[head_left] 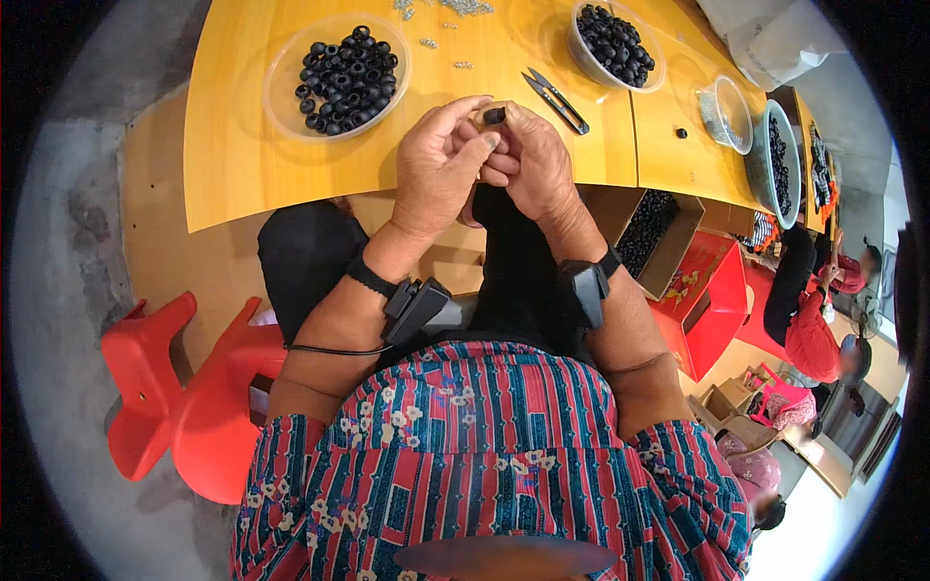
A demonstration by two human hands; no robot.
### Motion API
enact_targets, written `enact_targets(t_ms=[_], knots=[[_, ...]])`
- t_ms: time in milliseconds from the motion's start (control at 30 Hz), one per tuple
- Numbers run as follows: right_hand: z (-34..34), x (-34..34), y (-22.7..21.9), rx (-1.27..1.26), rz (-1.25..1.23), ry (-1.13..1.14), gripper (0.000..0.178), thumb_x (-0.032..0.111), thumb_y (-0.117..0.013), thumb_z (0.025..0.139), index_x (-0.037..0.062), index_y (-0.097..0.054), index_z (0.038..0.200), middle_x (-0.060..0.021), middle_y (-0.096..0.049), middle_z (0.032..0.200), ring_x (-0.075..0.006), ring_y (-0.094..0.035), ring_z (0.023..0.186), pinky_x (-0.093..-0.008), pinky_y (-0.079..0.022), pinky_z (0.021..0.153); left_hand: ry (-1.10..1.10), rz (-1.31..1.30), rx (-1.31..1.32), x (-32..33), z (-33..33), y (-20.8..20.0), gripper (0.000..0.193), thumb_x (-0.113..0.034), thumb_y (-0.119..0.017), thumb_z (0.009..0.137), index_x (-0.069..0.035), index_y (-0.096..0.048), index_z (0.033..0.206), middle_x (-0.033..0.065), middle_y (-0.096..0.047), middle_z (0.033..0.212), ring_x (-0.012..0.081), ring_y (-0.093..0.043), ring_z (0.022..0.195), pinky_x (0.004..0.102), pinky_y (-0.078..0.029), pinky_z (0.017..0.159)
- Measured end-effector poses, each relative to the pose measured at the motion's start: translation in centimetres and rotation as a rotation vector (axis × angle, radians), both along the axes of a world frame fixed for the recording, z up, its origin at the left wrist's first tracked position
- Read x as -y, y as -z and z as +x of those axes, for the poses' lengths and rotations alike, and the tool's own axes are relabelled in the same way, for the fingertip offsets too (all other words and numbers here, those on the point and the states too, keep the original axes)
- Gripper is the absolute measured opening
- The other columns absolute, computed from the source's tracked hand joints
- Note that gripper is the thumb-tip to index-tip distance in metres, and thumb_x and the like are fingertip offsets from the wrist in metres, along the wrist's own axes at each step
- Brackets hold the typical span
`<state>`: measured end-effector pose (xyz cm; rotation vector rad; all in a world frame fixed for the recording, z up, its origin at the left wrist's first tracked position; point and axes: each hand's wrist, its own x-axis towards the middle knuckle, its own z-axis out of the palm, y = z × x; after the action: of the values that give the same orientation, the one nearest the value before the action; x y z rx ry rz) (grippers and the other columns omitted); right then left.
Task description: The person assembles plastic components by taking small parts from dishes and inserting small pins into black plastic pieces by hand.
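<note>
Both my hands meet just above the near edge of the yellow table. In the fingertips of my right hand (538, 160) is a small black rounded cap-like piece (495, 115). My left hand (436, 165) is closed right beside it, thumb bent against the fingers; whatever it may pinch is hidden. A clear round bowl (272, 102) of similar black pieces (351, 82) stands to the left of my hands. Beyond my right hand lies a pair of thread snips (555, 100) with dark handles.
Small silvery metal bits (463, 65) are scattered on the table (223, 145). At the right are another bowl of black pieces (615, 44), a clear container (725, 114) and a blue-green basin (783, 165). Red chairs (228, 416) stand at lower left. Other people (814, 334) sit far right.
</note>
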<state>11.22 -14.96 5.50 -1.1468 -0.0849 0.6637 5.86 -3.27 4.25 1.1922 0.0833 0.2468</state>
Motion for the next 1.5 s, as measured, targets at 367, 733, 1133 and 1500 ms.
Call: enact_targets(t_ms=[367,733,1133,1500], knots=[[0.3,-0.2,-0.7,-0.394,0.114,-0.037,0.025,0.030,-0.046,0.094,0.0067,-0.050,0.084,0.0040,-0.036,0.063,-0.0067,-0.027,0.048,-0.0225,-0.025,0.045,-0.069,0.020,-0.127,-0.1,0.2,-0.6,0.018,-0.005,-0.060,0.086,0.002,-0.061,0.103,0.0002,-0.057,0.078,0.0038,-0.051,0.061,0.0176,-0.045,0.054],[0.8,-0.3,-0.5,-0.467,0.132,-0.072,0.023,0.028,-0.050,0.092,0.0070,-0.049,0.084,0.0036,-0.035,0.062,-0.0073,-0.027,0.050,-0.0233,-0.026,0.046,-0.110,0.075,-0.158,-0.3,0.3,0.0,0.020,-0.009,-0.059,0.088,0.002,-0.060,0.104,0.0001,-0.057,0.076,0.0039,-0.049,0.060,0.0180,-0.044,0.053],[1.1,-0.1,-0.6,-0.482,0.127,-0.088,0.021,0.025,-0.050,0.092,0.0062,-0.049,0.084,0.0038,-0.038,0.063,-0.0056,-0.029,0.050,-0.0197,-0.028,0.046,-0.120,0.102,-0.132,-0.5,0.5,0.6,0.013,-0.004,-0.058,0.086,0.002,-0.061,0.097,0.0039,-0.056,0.086,0.0064,-0.055,0.066,0.0193,-0.047,0.054],[0.6,-0.6,-0.2,0.353,-0.351,-0.096,0.025,0.023,-0.046,0.093,-0.0008,-0.053,0.093,-0.0034,-0.053,0.067,-0.0094,-0.051,0.057,-0.0222,-0.041,0.048,0.148,0.012,-0.193,-1.7,0.3,-0.9,0.035,-0.017,-0.049,0.093,0.005,-0.047,0.121,0.0082,-0.058,0.089,0.0113,-0.061,0.074,0.0241,-0.056,0.060]])
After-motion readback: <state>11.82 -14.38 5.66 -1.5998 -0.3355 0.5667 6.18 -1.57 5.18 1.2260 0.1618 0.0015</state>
